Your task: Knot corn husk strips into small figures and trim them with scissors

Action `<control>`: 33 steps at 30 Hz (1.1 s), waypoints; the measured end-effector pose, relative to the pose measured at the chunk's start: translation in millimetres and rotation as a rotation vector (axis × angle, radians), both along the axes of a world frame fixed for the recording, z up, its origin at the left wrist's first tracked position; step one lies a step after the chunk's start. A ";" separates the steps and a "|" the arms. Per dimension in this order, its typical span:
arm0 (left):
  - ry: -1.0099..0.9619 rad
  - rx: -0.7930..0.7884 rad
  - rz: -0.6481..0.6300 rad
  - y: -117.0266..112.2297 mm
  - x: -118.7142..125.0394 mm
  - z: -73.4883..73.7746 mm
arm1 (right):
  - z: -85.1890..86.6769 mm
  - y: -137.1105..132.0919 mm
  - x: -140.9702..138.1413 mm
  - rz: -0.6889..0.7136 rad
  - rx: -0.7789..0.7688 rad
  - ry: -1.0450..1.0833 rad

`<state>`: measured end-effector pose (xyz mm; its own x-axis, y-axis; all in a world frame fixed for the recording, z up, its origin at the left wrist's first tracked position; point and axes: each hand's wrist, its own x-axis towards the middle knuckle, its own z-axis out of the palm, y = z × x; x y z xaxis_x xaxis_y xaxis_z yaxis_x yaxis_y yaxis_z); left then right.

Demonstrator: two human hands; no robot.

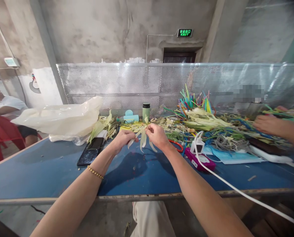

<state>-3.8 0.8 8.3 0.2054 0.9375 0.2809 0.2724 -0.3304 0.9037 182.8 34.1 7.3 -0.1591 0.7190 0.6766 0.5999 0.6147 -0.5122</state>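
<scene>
Between my two hands, above the blue table, is a small bundle of pale green corn husk strips (143, 138), spread with their tips hanging down. My right hand (158, 135) pinches the bundle near its top. On the other side, my left hand (123, 140) has its fingers closed on a strip at the bundle's left; the fingertips are partly hidden. Right behind them stands a green thermos (146, 112) with a black lid. More corn husks (202, 119) lie in a pile at the back right, and a few husks (102, 124) are at the left.
A phone (90, 154) and a large plastic bag (60, 118) are on the left. To the right are a purple power block (198, 160) with a white cable (231, 187), tangled cords (223, 142) and colourful sticks (193, 102). A co-worker's hand (269, 125) reaches in at the right.
</scene>
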 end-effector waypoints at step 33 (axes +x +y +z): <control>-0.133 0.118 -0.183 4.9 0.8 -6.2 | 3.9 -20.7 -16.3 0.387 -0.651 0.428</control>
